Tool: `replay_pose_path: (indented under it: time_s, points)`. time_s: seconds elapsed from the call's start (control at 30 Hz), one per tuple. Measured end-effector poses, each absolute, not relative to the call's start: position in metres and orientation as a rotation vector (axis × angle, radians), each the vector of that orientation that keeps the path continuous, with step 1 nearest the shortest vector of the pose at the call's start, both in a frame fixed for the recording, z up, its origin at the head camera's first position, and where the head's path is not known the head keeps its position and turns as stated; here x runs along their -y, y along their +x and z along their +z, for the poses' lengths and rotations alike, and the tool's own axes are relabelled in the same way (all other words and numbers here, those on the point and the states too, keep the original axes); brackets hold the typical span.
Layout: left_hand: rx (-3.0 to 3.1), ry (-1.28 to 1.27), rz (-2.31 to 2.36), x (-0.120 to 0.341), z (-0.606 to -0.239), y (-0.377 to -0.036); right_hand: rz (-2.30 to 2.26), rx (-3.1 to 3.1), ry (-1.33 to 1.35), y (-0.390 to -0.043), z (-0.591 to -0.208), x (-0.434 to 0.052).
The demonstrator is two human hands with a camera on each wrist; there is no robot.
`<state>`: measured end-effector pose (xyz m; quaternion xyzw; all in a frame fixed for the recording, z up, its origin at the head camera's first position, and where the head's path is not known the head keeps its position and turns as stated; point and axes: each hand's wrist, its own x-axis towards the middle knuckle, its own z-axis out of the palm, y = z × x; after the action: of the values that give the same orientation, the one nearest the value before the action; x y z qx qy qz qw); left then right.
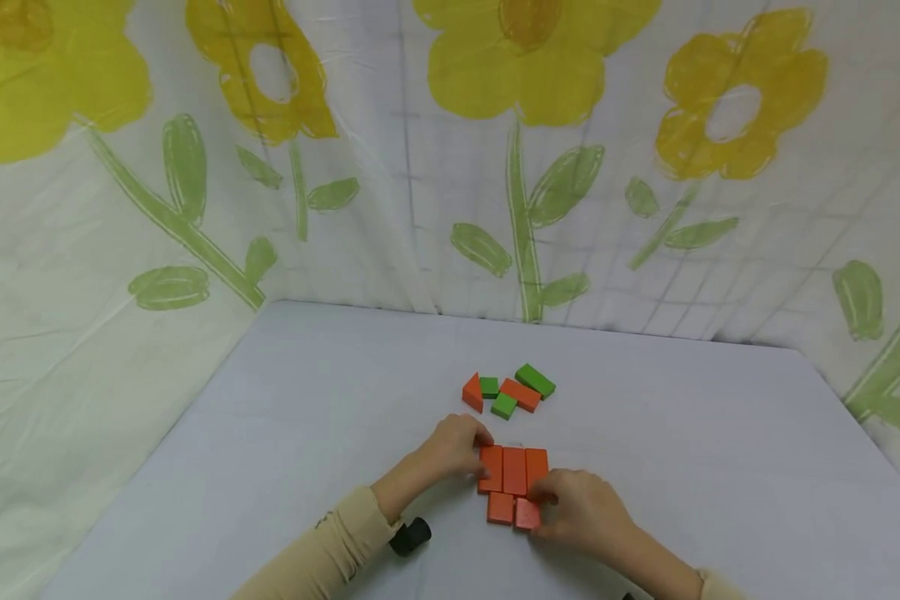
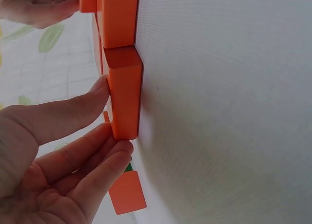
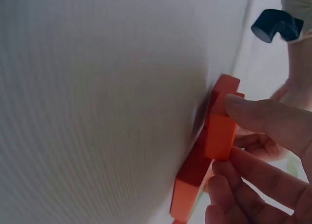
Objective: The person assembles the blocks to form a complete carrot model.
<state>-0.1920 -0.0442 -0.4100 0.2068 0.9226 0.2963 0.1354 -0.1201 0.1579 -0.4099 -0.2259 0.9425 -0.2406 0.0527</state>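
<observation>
Between the head view and the two wrist views we find two hands at work on a compact group of red blocks on the white table (image 1: 300, 400). From above, we see three long blocks standing side by side, and two shorter ones below them, on the wearer's side. The left hand (image 1: 453, 448) is at the left long block (image 1: 491, 468); only the left wrist view shows us its thumb against the upper edge and its fingertips gathered at the far end, holding the block between them. The right hand (image 1: 581, 510) covers part of the right short block (image 1: 526, 515) from above, but the right wrist view shows us the pinch plainly, thumb on one side and fingers on the other. Whether that block touches the table we cannot tell. The left short block (image 1: 500, 508) lies just beside it. Beyond the group, the head view alone gives us the whole loose cluster: a red triangular block (image 1: 474, 393), two small green blocks (image 1: 489, 387), a red oblong block (image 1: 521, 394) and a green oblong block (image 1: 535, 380). A black cylindrical device (image 1: 411, 537) shows by the left sleeve (image 1: 330, 546).
</observation>
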Motion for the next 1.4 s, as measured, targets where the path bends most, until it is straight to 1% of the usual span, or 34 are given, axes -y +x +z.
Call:
replay_pose_path:
  time_s: [0.13, 0.5, 0.6, 0.73, 0.83, 0.97, 1.2, 1.3, 1.4]
  points:
    - [-2.669, 0.592, 0.858, 0.045, -0.41, -0.192, -0.736, -2.882, -0.732, -0.118, -0.413, -0.157]
    - [-2.673, 0.577, 0.864, 0.045, -0.409, -0.192, -0.745, -2.919, -0.741, -0.119, -0.416, -0.155]
    - [-2.673, 0.568, 0.869, 0.045, -0.409, -0.192, -0.755, -2.91, -0.745, -0.12, -0.414, -0.154]
    - [-2.674, 0.563, 0.87, 0.045, -0.409, -0.191, -0.781, -2.922, -0.688, -0.125, -0.404, -0.155]
    - [-2.668, 0.559, 0.872, 0.045, -0.408, -0.191, -0.785, -2.983, -0.611, -0.138, -0.394, -0.156]
    - [-2.664, 0.565, 0.88, 0.046, -0.407, -0.191, -0.79, -3.035, -0.543, -0.169, -0.388, -0.159]
    - [-2.66, 0.574, 0.876, 0.044, -0.407, -0.191, -0.724, -3.051, -0.413, -0.223, -0.407, -0.158]
    - [-2.654, 0.57, 0.878, 0.044, -0.408, -0.191, -0.637, -3.054, -0.375, -0.236, -0.415, -0.154]
    - [-2.651, 0.573, 0.878, 0.043, -0.409, -0.191, -0.574, -3.052, -0.338, -0.243, -0.42, -0.15]
